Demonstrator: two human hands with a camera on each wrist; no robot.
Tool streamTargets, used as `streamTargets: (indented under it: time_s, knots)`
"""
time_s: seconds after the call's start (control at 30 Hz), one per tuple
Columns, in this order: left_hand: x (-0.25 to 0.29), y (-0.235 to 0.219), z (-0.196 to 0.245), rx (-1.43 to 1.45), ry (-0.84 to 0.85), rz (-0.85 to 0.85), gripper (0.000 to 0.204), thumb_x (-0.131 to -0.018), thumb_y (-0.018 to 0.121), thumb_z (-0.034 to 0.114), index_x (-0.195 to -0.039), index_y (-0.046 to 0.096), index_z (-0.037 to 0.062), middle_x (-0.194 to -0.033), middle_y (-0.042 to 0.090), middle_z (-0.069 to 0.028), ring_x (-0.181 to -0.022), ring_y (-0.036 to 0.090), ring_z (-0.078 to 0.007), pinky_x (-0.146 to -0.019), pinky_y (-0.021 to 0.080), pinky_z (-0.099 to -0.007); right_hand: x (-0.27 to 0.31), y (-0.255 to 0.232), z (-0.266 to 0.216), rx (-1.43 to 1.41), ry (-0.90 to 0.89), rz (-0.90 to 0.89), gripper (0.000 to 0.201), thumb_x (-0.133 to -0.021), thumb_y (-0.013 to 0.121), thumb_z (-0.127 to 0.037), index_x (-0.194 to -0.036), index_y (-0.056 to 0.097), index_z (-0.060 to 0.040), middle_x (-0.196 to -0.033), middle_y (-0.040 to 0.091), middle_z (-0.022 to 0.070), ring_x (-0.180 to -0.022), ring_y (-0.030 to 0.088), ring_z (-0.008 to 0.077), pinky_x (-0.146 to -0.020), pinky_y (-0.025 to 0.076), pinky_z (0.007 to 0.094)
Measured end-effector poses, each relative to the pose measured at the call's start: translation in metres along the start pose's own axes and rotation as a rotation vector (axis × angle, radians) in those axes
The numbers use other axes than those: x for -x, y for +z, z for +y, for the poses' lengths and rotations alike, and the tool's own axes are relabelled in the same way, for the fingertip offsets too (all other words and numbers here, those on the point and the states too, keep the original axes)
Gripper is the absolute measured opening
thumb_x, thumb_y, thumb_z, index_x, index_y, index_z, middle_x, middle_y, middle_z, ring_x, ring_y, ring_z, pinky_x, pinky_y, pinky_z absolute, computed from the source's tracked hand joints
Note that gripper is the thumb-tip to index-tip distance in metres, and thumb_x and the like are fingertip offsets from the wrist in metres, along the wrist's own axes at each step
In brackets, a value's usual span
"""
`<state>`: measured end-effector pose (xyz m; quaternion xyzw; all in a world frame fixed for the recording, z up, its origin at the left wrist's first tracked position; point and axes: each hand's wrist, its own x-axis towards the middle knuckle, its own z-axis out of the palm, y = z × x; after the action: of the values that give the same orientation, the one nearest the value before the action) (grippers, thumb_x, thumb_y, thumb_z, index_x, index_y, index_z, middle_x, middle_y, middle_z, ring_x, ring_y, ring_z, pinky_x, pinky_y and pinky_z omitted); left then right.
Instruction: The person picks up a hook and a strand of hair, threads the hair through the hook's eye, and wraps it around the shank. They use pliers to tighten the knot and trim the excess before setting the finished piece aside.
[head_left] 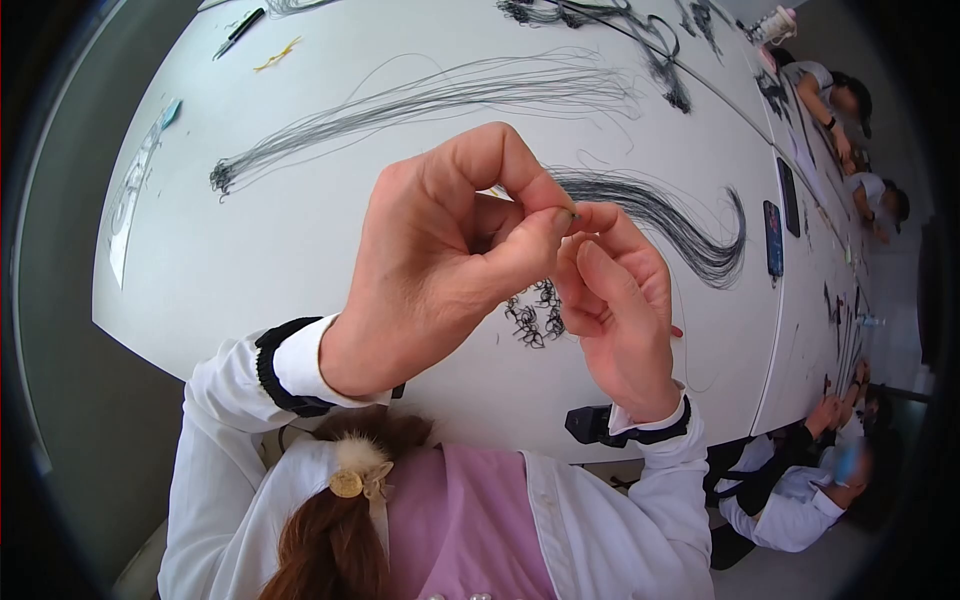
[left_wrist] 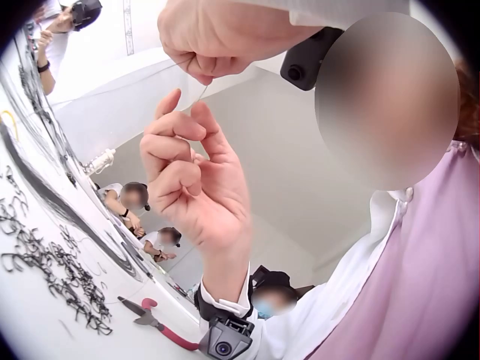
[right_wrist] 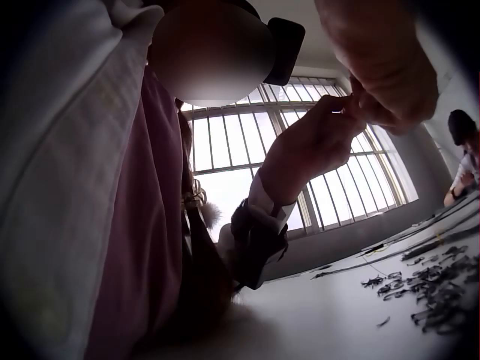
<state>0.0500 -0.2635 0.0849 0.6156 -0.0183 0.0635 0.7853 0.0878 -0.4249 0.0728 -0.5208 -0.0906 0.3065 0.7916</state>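
Note:
Close over the table, my left hand (head_left: 440,250) pinches a tiny dark end of a thin strand between thumb and forefinger. My right hand (head_left: 625,310) meets it from the right, its fingertips right at the same spot. In the left wrist view the fine strand (left_wrist: 202,94) runs from the left fingertips down to the curled thumb and fingers of the right hand (left_wrist: 199,187), which hold it. Beneath the hands lies a scatter of short, curled black pieces (head_left: 535,318). A dark bundle of strands (head_left: 680,220) curves out from behind the right hand.
A longer spread of thin strands (head_left: 420,100) lies beyond the hands. Red-handled pliers (left_wrist: 165,326) rest near the right wrist. A black pen (head_left: 238,34), yellow ties (head_left: 278,54) and phones (head_left: 773,238) lie farther out. Other people (head_left: 800,490) sit along the right.

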Motion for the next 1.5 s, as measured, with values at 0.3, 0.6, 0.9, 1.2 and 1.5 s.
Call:
streamTargets:
  time_s: [0.3,0.6,0.9,1.2,1.5]
  knots:
    - [0.002,0.001,-0.008,-0.085,0.078,0.045,0.007,-0.081,0.055,-0.007,-0.079,0.052,-0.0007,-0.078,0.052,-0.0007,-0.066,0.050,-0.0034,-0.057,0.041,-0.0172,0.008,0.008,0.019,0.593,-0.540,0.106,0.009,-0.080,0.065,0.007,-0.084,0.062,-0.0002,-0.074,0.063,0.0012,-0.058,0.053,0.0022,-0.047,0.040,0.0156]
    - [0.003,-0.001,-0.011,-0.372,0.272,-0.026,0.009,-0.081,0.058,-0.010,-0.080,0.054,-0.0022,-0.074,0.051,-0.0001,-0.060,0.045,-0.0022,-0.051,0.037,-0.0179,0.020,0.006,-0.004,1.474,-1.167,0.120,0.032,-0.057,0.068,0.008,-0.088,0.068,-0.0005,-0.058,0.045,-0.0006,-0.046,0.041,0.0108,-0.037,0.031,0.0238]
    - [0.002,0.004,-0.010,-0.541,0.407,-0.086,0.010,-0.077,0.061,-0.010,-0.076,0.057,-0.0015,-0.067,0.052,-0.0020,-0.054,0.045,-0.0050,-0.048,0.034,-0.0200,0.022,0.004,-0.019,1.452,-1.245,0.212,0.021,-0.067,0.077,0.004,-0.085,0.066,0.0014,-0.064,0.060,0.0026,-0.044,0.036,0.0103,-0.038,0.026,0.0217]
    - [0.003,0.006,-0.009,-0.559,0.378,-0.185,0.009,-0.076,0.063,-0.010,-0.078,0.060,-0.0017,-0.071,0.058,-0.0057,-0.061,0.056,-0.0110,-0.053,0.042,-0.0224,0.010,-0.003,-0.023,1.369,-1.166,0.338,0.019,-0.068,0.075,0.007,-0.084,0.067,0.0009,-0.066,0.060,0.0007,-0.048,0.034,0.0044,-0.042,0.027,0.0178]
    - [0.004,0.003,-0.005,-0.520,0.354,-0.198,0.007,-0.077,0.065,-0.008,-0.081,0.061,-0.0036,-0.075,0.061,-0.0074,-0.065,0.058,-0.0119,-0.058,0.044,-0.0225,0.003,-0.008,-0.025,1.249,-0.933,0.263,0.014,-0.072,0.070,0.010,-0.082,0.066,0.0020,-0.056,0.043,-0.0043,-0.048,0.031,0.0013,-0.045,0.022,0.0172]
